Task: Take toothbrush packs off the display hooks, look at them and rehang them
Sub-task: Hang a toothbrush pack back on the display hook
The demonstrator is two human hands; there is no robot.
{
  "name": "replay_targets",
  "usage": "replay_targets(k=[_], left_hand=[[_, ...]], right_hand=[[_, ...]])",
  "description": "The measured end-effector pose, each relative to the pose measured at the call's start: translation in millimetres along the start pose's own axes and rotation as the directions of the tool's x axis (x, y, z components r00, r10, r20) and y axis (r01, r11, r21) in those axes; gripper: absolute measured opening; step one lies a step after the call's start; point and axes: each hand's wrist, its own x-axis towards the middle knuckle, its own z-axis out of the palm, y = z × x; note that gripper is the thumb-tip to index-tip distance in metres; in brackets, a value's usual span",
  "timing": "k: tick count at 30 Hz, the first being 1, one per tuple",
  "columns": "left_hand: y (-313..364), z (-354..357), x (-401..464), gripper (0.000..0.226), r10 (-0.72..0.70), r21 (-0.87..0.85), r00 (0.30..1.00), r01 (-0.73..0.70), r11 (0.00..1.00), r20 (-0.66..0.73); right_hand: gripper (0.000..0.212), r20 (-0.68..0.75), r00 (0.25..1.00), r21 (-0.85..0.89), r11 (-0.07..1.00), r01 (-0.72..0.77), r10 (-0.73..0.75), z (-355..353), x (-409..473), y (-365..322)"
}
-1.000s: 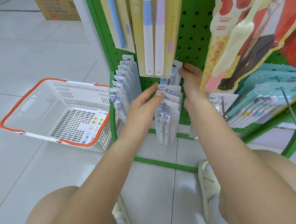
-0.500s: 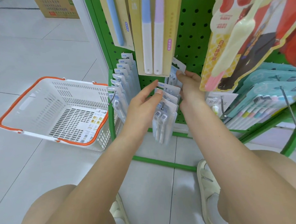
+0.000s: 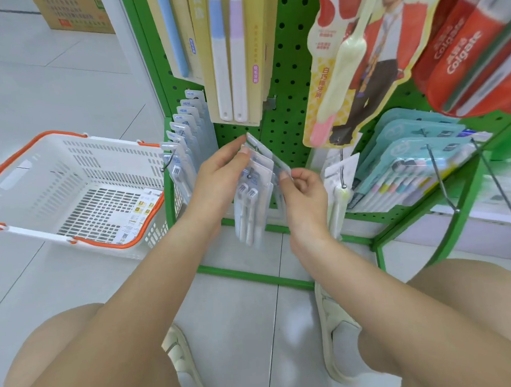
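From my remote view, the green pegboard rack (image 3: 289,73) fills the upper middle and right of the frame, its top cut off. The big packs hanging high on it are cropped too: the yellow twin-brush card (image 3: 241,55), the cartoon-figure pack (image 3: 357,60), and the red Colgate packs (image 3: 474,42) at upper right. The pale floor tiles (image 3: 65,85) take the whole left and bottom, with a cardboard box (image 3: 73,13) cut off at the top left. My knees and white shoes sit along the bottom edge.

The white basket with orange rim (image 3: 70,188) is at middle left on the floor beside the rack; some printed cards lie flat in its bottom (print too small to read).

The teal multi-brush packs (image 3: 415,167) are at middle right on a wire hook. A row of small clear packs (image 3: 186,137) hangs left of centre.

The centre stack of toothbrush packs (image 3: 254,193) hangs on a low hook. My left hand (image 3: 218,183) has its fingers mostly straight, tips against the top edges of the stack. My right hand (image 3: 304,196) pinches the rearmost pack (image 3: 276,162) between thumb and curled fingers; that pack is tilted and blurred, so I can't tell if it's on the hook or off.
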Motion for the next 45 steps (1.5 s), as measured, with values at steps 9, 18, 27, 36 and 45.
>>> replay_targets(k=[9, 18, 27, 36, 45], left_hand=[[0, 4, -5, 0.035, -0.006, 0.013, 1.0, 0.007, 1.0, -0.02], [-3, 3, -5, 0.026, 0.01, 0.042, 1.0, -0.009, 0.999, -0.018], [-5, 2, -4, 0.021, 0.013, 0.049, 0.999, -0.011, 0.999, -0.03], [-3, -2, -10, 0.031, -0.01, 0.076, 0.999, 0.014, 0.997, -0.053], [-1, -12, -17, 0.04, -0.004, 0.115, 0.999, 0.008, 0.993, -0.034]], right_hand=[[0.013, 0.076, 0.993, 0.021, 0.995, -0.094, 0.092, -22, -26, -1], [0.015, 0.082, 0.996, 0.013, 0.999, -0.04, 0.039, -33, -38, 0], [0.011, 0.073, 0.949, -0.005, 0.951, 0.309, -0.308, -41, -46, -7], [0.014, 0.215, 0.924, -0.023, 0.944, 0.328, -0.316, -39, -39, -11], [0.015, 0.276, 0.88, -0.319, 0.827, 0.463, -0.387, -42, -16, -16]])
